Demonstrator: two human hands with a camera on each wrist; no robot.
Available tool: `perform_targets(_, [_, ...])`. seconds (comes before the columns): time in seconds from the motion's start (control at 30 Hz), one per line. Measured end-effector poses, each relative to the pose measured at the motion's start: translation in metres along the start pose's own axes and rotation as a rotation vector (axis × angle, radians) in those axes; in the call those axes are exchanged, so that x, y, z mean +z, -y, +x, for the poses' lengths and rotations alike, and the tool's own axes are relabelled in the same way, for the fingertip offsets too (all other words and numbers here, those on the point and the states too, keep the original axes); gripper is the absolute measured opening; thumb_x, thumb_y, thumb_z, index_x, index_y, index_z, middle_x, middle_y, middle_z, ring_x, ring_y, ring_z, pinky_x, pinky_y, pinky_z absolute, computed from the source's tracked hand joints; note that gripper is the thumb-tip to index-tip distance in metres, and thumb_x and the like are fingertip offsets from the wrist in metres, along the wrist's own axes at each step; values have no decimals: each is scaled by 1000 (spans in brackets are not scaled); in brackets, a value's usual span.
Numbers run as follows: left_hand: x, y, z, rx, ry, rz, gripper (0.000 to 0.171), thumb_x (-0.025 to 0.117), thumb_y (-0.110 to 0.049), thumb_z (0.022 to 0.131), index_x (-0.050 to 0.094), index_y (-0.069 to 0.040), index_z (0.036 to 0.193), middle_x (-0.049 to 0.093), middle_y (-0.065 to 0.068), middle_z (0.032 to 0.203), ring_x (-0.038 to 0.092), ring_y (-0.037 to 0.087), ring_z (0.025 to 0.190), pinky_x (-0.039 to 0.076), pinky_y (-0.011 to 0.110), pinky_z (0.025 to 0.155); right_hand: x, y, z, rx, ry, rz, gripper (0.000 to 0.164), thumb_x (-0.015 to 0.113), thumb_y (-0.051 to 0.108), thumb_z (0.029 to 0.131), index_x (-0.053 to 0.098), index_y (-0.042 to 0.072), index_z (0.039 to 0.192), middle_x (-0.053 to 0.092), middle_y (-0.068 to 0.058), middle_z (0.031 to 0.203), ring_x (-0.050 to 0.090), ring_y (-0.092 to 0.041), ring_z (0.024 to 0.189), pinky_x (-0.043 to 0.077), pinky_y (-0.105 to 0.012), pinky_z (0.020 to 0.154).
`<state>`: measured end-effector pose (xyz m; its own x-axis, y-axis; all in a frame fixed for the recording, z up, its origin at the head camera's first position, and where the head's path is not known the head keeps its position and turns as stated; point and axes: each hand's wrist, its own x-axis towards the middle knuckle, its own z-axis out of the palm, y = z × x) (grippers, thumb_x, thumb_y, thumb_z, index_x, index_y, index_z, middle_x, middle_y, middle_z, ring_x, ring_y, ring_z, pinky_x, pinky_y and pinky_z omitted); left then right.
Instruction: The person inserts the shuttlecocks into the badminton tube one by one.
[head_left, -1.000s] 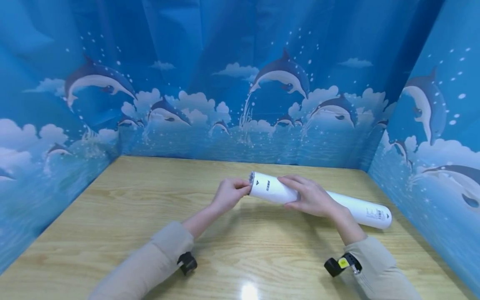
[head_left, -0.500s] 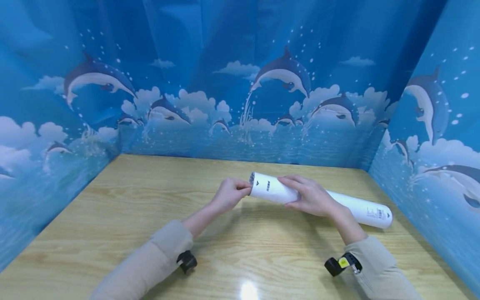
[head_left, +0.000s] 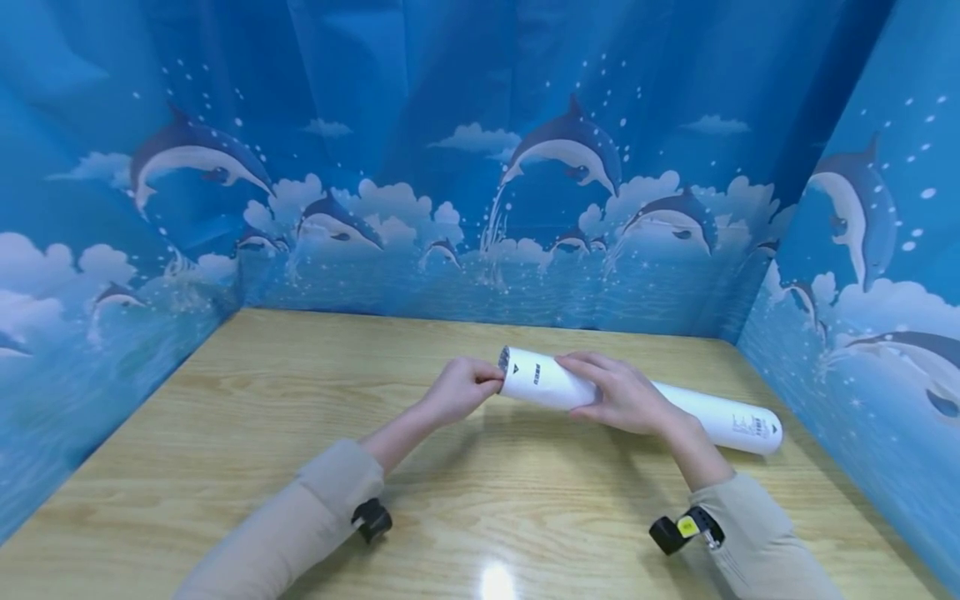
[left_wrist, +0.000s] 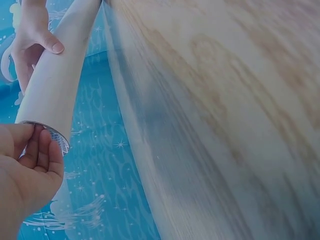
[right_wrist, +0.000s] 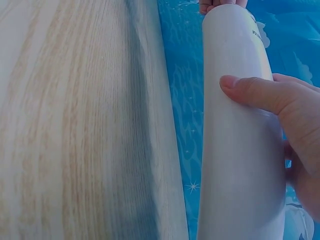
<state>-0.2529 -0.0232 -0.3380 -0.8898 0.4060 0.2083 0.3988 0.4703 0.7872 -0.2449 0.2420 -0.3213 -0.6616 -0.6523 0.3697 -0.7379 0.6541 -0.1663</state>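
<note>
A long white roll (head_left: 544, 379) with small dark print near both ends slants across the right half of the table in the head view. Its left end is raised and hollow, and a grey-blue pattern shows inside (left_wrist: 59, 138). My right hand (head_left: 618, 392) grips the roll around its middle, the thumb (right_wrist: 250, 91) lying along the near side in the right wrist view. At the raised end my left hand (head_left: 465, 390) pinches with thumb and curled fingers right at the rim. I cannot tell whether the pinch takes the rim or a layer inside it.
A wood-grain table (head_left: 315, 392) lies under both arms. Blue dolphin-print curtains (head_left: 420, 167) enclose its back and sides, and the roll's far right end comes close to the right curtain (head_left: 885, 350).
The roll's raised end and my left hand have dipped very slightly. Both hands keep the same hold.
</note>
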Motion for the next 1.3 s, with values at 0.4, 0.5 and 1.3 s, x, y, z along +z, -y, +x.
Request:
perform_targets(0.4, [1,-1,4,41,26,35,17,58,-2,88,69,0,101,67,15,99,62,27,75,49,24,61,-1,-1,0,19,19,-9,76,82,22,69,47,12,135,51,-12,130,55,-33,108,49,-47,81])
perform_targets(0.5, [0,-1,6,44,30,42,17,58,-2,88,69,0,101,68,15,100,61,25,74,49,24,61,-2,-1,0,25,15,-14,75,82,23,69,47,13,135,51,-12,130,54,-33,108,49,-47,81])
perform_targets(1.3, [-24,12,-12,-10,29,121,23,54,-9,93,66,-3,111,66,10,108,61,23,100,50,35,82,6,-8,3,32,36,-47,77,83,21,68,47,12,136,52,-14,128,51,-34,111,44,-51,87])
